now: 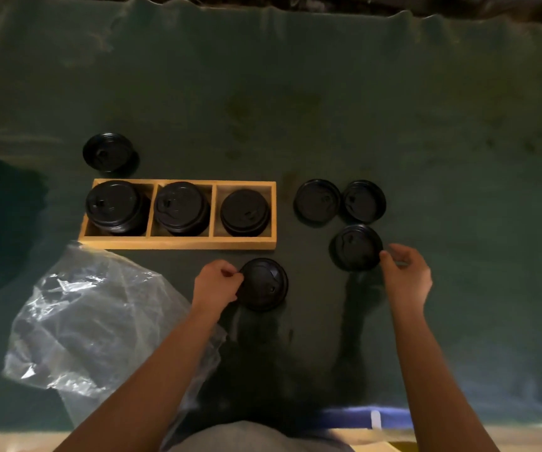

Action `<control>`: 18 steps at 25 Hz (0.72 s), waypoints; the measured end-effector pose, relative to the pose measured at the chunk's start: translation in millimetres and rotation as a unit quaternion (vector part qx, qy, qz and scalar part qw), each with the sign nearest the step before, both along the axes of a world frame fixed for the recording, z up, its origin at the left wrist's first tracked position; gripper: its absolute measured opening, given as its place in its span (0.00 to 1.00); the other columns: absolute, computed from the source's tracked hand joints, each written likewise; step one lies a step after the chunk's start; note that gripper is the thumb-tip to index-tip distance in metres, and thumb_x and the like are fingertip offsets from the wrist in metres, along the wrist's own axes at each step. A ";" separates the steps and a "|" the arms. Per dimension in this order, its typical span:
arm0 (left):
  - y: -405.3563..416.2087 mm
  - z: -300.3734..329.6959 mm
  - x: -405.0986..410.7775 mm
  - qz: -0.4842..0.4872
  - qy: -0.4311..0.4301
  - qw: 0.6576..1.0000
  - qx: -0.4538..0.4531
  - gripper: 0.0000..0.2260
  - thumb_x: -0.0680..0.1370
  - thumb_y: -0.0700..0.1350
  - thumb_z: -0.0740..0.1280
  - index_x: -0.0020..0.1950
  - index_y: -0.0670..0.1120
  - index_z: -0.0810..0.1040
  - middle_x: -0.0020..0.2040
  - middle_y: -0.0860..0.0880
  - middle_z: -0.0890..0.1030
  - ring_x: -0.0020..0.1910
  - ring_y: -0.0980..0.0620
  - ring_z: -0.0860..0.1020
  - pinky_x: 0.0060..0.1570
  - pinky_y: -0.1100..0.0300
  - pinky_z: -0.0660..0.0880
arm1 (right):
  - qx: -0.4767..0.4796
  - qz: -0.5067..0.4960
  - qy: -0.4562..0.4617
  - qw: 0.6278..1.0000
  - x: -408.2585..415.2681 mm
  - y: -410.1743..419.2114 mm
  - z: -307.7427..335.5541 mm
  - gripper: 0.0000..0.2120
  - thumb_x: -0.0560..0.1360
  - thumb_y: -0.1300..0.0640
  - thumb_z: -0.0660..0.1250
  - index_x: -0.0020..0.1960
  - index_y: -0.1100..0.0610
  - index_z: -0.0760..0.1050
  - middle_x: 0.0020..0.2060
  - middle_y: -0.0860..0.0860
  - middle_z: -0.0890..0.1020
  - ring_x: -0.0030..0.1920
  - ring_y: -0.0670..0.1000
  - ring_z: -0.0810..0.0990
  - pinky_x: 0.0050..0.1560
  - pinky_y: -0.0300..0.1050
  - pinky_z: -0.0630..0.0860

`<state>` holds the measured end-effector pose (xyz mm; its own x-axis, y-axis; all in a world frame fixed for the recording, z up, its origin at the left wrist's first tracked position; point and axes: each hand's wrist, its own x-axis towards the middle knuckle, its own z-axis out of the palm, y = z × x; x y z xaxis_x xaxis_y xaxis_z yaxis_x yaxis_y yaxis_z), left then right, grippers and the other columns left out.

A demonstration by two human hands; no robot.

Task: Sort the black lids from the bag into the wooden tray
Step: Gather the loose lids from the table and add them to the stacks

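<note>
A long, light wooden tray with three compartments lies left of the frame's centre on a dark green cloth, its long axis running left to right across the picture. Each compartment holds one stack of round black plastic lids: the left stack, the middle stack and the right stack, three stacks in all, every top lid dome side up. How many lids are in each stack cannot be told.

Five more black lids lie loose on the cloth, all dome up. One sits just above the tray's left end. Two lie side by side right of the tray, the lid nearer the tray and its right-hand neighbour, touching or nearly so. Below them is a fourth lid, and below the tray's right end a fifth lid.

The left hand has its fingers curled and pinches the left rim of the fifth lid. The right hand, fingers curled, has its fingertips at the right rim of the fourth lid; whether it truly grips that rim cannot be told. The two hands are well apart.

A crumpled clear plastic bag lies in the lower left, below the tray, partly under the left forearm.
</note>
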<state>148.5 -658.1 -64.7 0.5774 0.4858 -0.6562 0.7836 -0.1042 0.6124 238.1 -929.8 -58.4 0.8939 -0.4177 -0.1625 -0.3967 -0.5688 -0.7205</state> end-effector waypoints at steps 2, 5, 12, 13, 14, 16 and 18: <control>-12.8 11.3 5.8 0.061 0.000 0.991 -0.116 0.08 0.74 0.38 0.66 0.36 0.46 0.73 0.42 0.43 0.78 0.40 0.49 0.79 0.35 0.58 0.77 | 0.009 -0.013 -0.001 1.000 2.1 -2.9 -1.8 0.13 0.72 0.57 0.68 0.55 0.58 0.77 0.50 0.56 0.82 0.48 0.52 0.78 0.45 0.37 0.66; -27.7 26.2 14.1 0.089 -0.010 0.974 -0.208 0.06 0.75 0.38 0.65 0.38 0.44 0.73 0.43 0.43 0.80 0.44 0.47 0.81 0.37 0.58 0.77 | -0.002 0.002 0.035 0.999 8.8 -5.2 -8.4 0.19 0.70 0.56 0.70 0.60 0.59 0.74 0.54 0.58 0.79 0.54 0.57 0.77 0.48 0.41 0.67; -45.4 32.5 24.6 0.083 -0.033 0.969 -0.229 0.05 0.76 0.37 0.65 0.41 0.43 0.72 0.49 0.41 0.80 0.47 0.46 0.80 0.41 0.57 0.78 | 0.004 0.039 0.064 0.997 8.6 3.2 -17.2 0.11 0.69 0.64 0.66 0.51 0.59 0.78 0.45 0.57 0.83 0.48 0.58 0.80 0.43 0.41 0.69; -46.0 31.8 25.1 0.083 -0.031 0.968 -0.233 0.04 0.76 0.37 0.65 0.42 0.43 0.72 0.50 0.40 0.80 0.47 0.46 0.80 0.42 0.57 0.78 | 0.009 0.023 0.048 0.999 7.3 1.9 -13.4 0.09 0.69 0.64 0.65 0.48 0.58 0.78 0.43 0.56 0.83 0.46 0.57 0.80 0.43 0.42 0.70; -46.7 31.3 25.8 0.082 -0.032 0.967 -0.238 0.04 0.76 0.37 0.65 0.42 0.43 0.72 0.51 0.40 0.80 0.48 0.46 0.81 0.42 0.56 0.78 | 0.023 0.004 0.028 0.999 6.8 -1.5 -8.2 0.09 0.69 0.64 0.65 0.48 0.58 0.79 0.42 0.56 0.83 0.44 0.57 0.80 0.44 0.44 0.73; -48.4 31.2 27.0 0.075 -0.037 0.966 -0.244 0.04 0.76 0.37 0.65 0.42 0.43 0.71 0.53 0.40 0.80 0.48 0.45 0.81 0.44 0.55 0.78 | 0.119 -0.023 -0.021 0.992 6.1 -10.6 4.6 0.06 0.70 0.64 0.67 0.46 0.57 0.79 0.38 0.56 0.82 0.40 0.53 0.81 0.42 0.46 0.79; -51.7 31.4 28.9 0.062 -0.045 0.967 -0.243 0.05 0.76 0.37 0.65 0.42 0.44 0.70 0.54 0.40 0.79 0.50 0.44 0.81 0.46 0.54 0.78 | 0.236 -0.008 -0.050 0.970 3.4 -12.6 17.9 0.07 0.71 0.65 0.67 0.41 0.53 0.77 0.33 0.53 0.81 0.32 0.45 0.81 0.32 0.40 0.80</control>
